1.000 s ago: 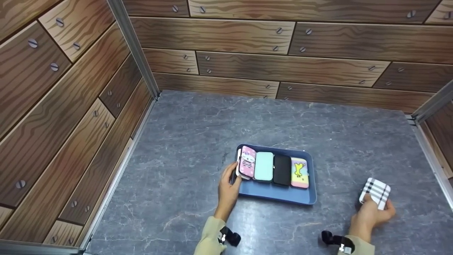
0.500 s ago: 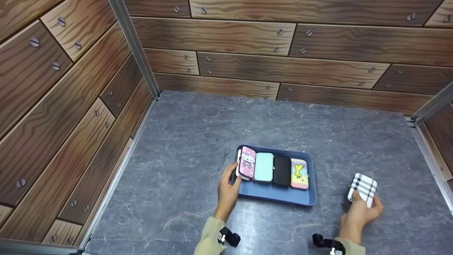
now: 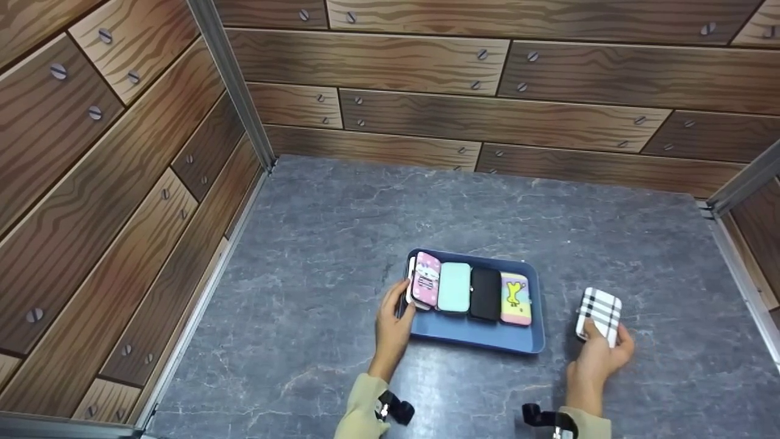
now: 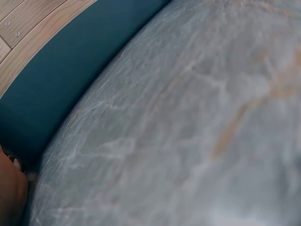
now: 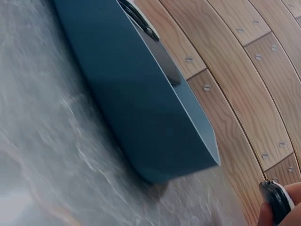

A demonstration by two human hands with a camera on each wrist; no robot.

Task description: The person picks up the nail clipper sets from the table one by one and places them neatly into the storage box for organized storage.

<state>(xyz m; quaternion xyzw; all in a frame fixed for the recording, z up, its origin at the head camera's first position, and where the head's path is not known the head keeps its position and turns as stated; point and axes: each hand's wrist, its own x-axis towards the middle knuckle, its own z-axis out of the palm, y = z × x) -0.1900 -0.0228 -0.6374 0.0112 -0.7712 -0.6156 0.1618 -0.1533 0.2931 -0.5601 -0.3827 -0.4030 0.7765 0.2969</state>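
Note:
In the head view, my right hand (image 3: 592, 364) holds a small white case with black checks (image 3: 599, 314), thumb on top, to the right of the blue tray (image 3: 478, 337). The right wrist view shows the case's dark side edge (image 5: 277, 202) between the fingers. My left hand (image 3: 393, 323) grips the tray's left end, fingertips and thumb at the rim. Inside the tray, a pink cat-print case (image 3: 426, 279) leans on a whitish one (image 3: 411, 286). Beside it stand a mint case (image 3: 454, 287), a black case (image 3: 485, 294) and a yellow-and-pink case (image 3: 516, 299).
A grey marbled tabletop (image 3: 341, 219) lies under the tray. Wood-patterned panels (image 3: 420, 61) with metal corner posts (image 3: 234, 85) enclose it at the back and sides. A strip of the tray's floor shows in front of the cases.
My right hand has moved left and slightly away from me, bringing the checked case closer to the tray. The left hand and the tray have stayed in place.

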